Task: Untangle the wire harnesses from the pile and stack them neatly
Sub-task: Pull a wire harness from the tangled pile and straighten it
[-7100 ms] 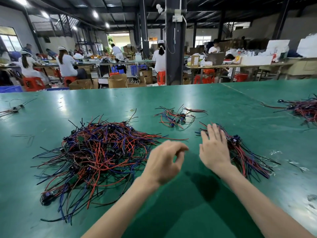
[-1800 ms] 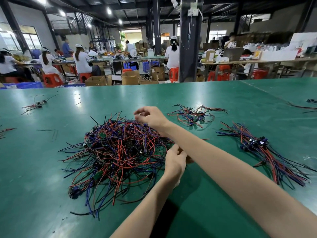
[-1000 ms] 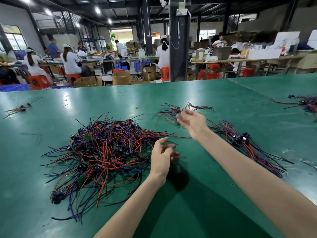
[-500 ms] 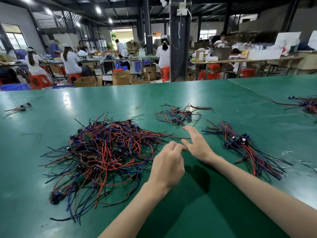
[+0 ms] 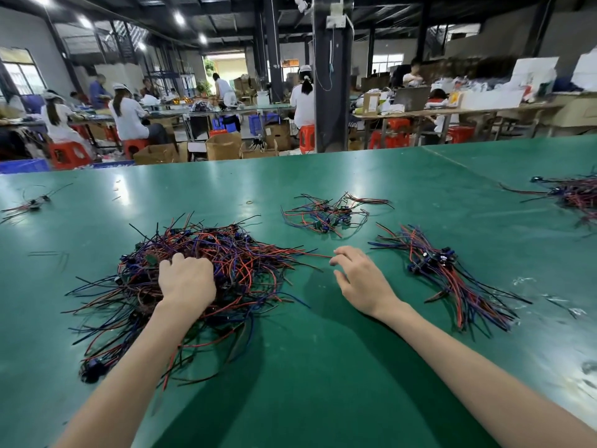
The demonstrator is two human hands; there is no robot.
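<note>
So the big tangled pile [image 5: 193,279] of red, blue and black wire harnesses sits on the green surface [image 5: 323,367], and everything else is easiest to place off that pile.

The left hand [image 5: 187,281] is planted right on top of the pile, about in its middle. Its fingers [image 5: 200,265] are curled down into the wires and clenched on a bunch of them. The tips are buried, so I can't say exactly which strands they've got.

The right hand [image 5: 363,281] is just off the pile's right edge, hovering low over the surface. Its fingers are spread and relaxed, holding nothing. The forefinger tip is right beside the end of a red wire [image 5: 318,254] that pokes out of the pile toward it.

Further right of the pile, past that hand, is the sorted stack [image 5: 442,270], with the wires lying roughly parallel and the dark connectors bunched together. Behind the pile and to its right is a small loose cluster [image 5: 329,215] of harnesses, apart from both. Way off right of the pile, at the frame edge, there's another bunch [image 5: 571,195]. Far left of the pile lies a lone little harness [image 5: 32,203].
</note>
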